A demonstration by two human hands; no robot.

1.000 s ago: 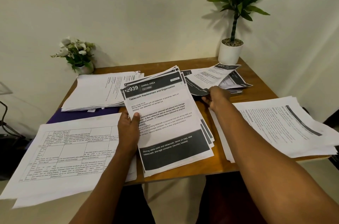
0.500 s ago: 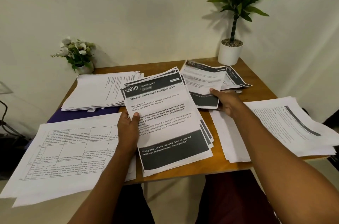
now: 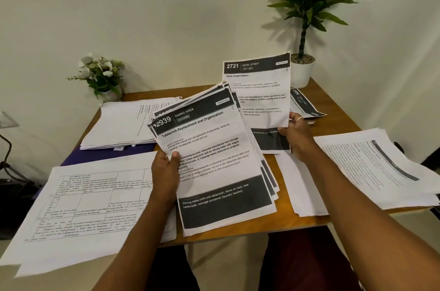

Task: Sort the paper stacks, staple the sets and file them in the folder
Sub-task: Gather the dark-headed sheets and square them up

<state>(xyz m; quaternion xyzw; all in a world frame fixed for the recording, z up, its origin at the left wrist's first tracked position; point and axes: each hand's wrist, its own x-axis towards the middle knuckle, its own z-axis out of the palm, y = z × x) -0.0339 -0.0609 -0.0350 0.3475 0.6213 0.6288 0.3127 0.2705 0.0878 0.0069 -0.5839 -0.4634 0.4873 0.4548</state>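
Observation:
My left hand [image 3: 166,171] grips the left edge of a fanned stack of black-banded sheets [image 3: 214,159], the top one headed "2939 Dining Area", held above the wooden table [image 3: 333,104]. A single sheet headed "2721 Desk / Study" [image 3: 258,95] stands raised and nearly upright behind that stack, and my right hand [image 3: 295,131] pinches its lower right edge. Several similar sheets [image 3: 304,104] lie flat at the back right. Part of a purple folder [image 3: 107,155] shows under the papers at the left. No stapler is visible.
A pile of table-printed sheets [image 3: 90,200] overhangs the front left edge. Another white pile [image 3: 126,124] lies at the back left, and a text pile [image 3: 371,169] overhangs the right edge. A small flower pot [image 3: 104,78] and a tall potted plant [image 3: 302,71] stand by the wall.
My right hand picked one sheet off the back-right pile and lifted it upright toward the stack. The left hand tilted its stack slightly but stayed put.

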